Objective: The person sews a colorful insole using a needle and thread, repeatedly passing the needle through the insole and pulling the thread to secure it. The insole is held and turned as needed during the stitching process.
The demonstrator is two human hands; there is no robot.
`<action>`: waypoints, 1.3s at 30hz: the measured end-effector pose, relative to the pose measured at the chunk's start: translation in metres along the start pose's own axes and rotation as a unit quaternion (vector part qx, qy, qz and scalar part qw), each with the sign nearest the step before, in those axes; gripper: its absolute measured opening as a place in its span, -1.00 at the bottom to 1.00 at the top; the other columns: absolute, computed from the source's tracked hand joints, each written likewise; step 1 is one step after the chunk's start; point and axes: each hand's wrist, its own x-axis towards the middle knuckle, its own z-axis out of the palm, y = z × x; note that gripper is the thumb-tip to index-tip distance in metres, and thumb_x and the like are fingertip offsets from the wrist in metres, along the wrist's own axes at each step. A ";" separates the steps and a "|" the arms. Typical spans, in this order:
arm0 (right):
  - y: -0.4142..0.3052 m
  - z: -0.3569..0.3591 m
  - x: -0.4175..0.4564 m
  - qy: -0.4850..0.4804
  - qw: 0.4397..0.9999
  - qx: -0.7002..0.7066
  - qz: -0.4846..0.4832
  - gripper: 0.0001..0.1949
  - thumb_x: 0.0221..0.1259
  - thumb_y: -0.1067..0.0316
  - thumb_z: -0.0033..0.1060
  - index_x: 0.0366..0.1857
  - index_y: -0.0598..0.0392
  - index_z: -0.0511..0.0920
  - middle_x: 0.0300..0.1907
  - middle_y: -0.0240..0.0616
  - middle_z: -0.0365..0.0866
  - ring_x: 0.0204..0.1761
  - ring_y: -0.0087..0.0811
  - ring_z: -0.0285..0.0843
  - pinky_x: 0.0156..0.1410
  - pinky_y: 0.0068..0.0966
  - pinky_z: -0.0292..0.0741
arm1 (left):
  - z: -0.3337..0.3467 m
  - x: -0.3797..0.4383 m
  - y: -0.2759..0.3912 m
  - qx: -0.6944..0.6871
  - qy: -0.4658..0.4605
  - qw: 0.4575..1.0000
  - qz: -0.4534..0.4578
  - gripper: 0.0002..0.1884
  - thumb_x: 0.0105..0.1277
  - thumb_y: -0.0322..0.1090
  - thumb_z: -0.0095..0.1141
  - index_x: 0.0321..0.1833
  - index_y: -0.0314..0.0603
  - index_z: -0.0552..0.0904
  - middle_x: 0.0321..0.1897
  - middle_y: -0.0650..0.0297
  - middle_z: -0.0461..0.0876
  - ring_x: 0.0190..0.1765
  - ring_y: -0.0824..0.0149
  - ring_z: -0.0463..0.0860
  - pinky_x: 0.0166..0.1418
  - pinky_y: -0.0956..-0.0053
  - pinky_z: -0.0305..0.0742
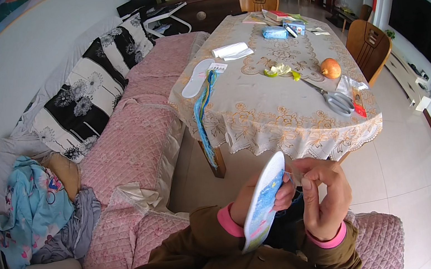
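Note:
My left hand [247, 201] grips an embroidered shoe insole [266, 202], tilted on edge, with blue, pink and green stitching on its face. Blue thread [299, 197] hangs by its stitched side. Close to the right of it, my right hand [326, 193] has thumb and forefinger pinched together; a needle is too small to make out between them. On the table ahead lie a plain white insole [199, 78] and a hank of blue, green and yellow embroidery threads [206, 115] that hangs over the edge from a white card [217, 67].
The cloth-covered table [280, 115] bears grey-handled scissors [337, 102], a pomegranate [330, 68], fruit peel [281, 70], white paper [233, 51] and a blue tissue pack [274, 32]. A pink quilted sofa [124, 144] runs along the left, with wooden chairs [368, 47] beyond the table.

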 end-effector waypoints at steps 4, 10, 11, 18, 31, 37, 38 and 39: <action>0.008 0.002 0.000 0.005 0.999 0.008 0.037 -0.89 0.10 0.62 0.12 -0.33 0.20 0.44 -0.26 -0.11 0.60 -0.35 -0.33 0.49 -0.26 -0.48 0.43 | 0.013 0.002 0.002 0.072 0.067 0.995 0.027 -0.85 0.44 -0.29 -0.12 -0.11 -0.21 0.43 -0.51 0.33 0.36 -0.47 0.52 0.30 -0.46 0.70 0.21; 0.016 0.007 -0.006 0.010 0.986 0.093 0.141 -0.92 0.13 0.59 0.13 -0.33 0.22 0.46 -0.23 -0.09 0.59 -0.31 -0.29 0.51 -0.20 -0.51 0.46 | 0.013 0.004 -0.004 0.129 0.120 0.983 0.046 -0.80 0.49 -0.21 -0.16 -0.13 -0.19 0.43 -0.55 0.39 0.35 -0.52 0.57 0.29 -0.49 0.72 0.19; 0.015 0.008 -0.007 0.010 0.983 0.102 0.149 -0.92 0.13 0.59 0.13 -0.32 0.22 0.47 -0.22 -0.09 0.58 -0.30 -0.29 0.52 -0.19 -0.52 0.46 | 0.019 0.005 -0.004 0.141 0.139 0.979 0.041 -0.78 0.50 -0.19 -0.17 -0.13 -0.18 0.43 -0.56 0.40 0.35 -0.53 0.58 0.29 -0.49 0.73 0.19; 0.021 0.019 -0.019 0.044 0.969 0.132 0.206 -0.87 0.14 0.53 0.18 -0.24 0.22 0.50 -0.09 -0.12 0.52 -0.07 -0.29 0.50 0.06 -0.45 0.43 | 0.017 0.004 -0.009 0.236 0.210 0.946 0.065 -0.75 0.51 -0.17 -0.18 -0.06 -0.19 0.46 -0.42 0.46 0.46 -0.38 0.65 0.43 -0.29 0.78 0.34; 0.008 0.003 -0.011 0.017 0.980 -0.196 0.013 -0.69 -0.23 0.50 0.39 -0.27 0.03 0.67 -0.25 -0.36 0.53 -0.16 -0.26 0.35 -0.09 -0.38 0.37 | 0.028 0.004 -0.002 0.580 0.194 0.760 0.219 -0.73 0.33 -0.42 0.12 0.03 -0.33 0.43 -0.26 0.26 0.55 -0.23 0.51 0.54 -0.18 0.61 0.49; 0.031 0.009 -0.011 0.006 0.986 -0.128 -0.109 -0.74 -0.28 0.55 0.26 -0.36 0.09 0.63 -0.27 -0.29 0.58 -0.39 -0.34 0.51 -0.37 -0.48 0.47 | 0.031 0.002 0.001 0.634 0.190 0.729 0.175 -0.57 0.25 -0.52 0.12 0.19 -0.34 0.40 -0.23 0.18 0.56 -0.25 0.40 0.59 -0.24 0.56 0.54; 0.031 0.008 -0.011 0.001 0.983 -0.116 -0.139 -0.74 -0.28 0.55 0.25 -0.37 0.10 0.62 -0.25 -0.29 0.59 -0.39 -0.34 0.53 -0.37 -0.50 0.47 | 0.033 0.001 0.002 0.631 0.179 0.737 0.164 -0.59 0.25 -0.53 0.12 0.17 -0.34 0.42 -0.23 0.18 0.56 -0.25 0.40 0.60 -0.24 0.56 0.54; 0.032 0.008 -0.012 -0.005 0.980 -0.104 -0.168 -0.75 -0.28 0.54 0.24 -0.37 0.10 0.62 -0.23 -0.28 0.61 -0.38 -0.34 0.55 -0.38 -0.51 0.48 | 0.034 0.001 0.003 0.626 0.169 0.745 0.154 -0.61 0.25 -0.53 0.12 0.15 -0.35 0.44 -0.22 0.18 0.56 -0.24 0.40 0.60 -0.24 0.57 0.54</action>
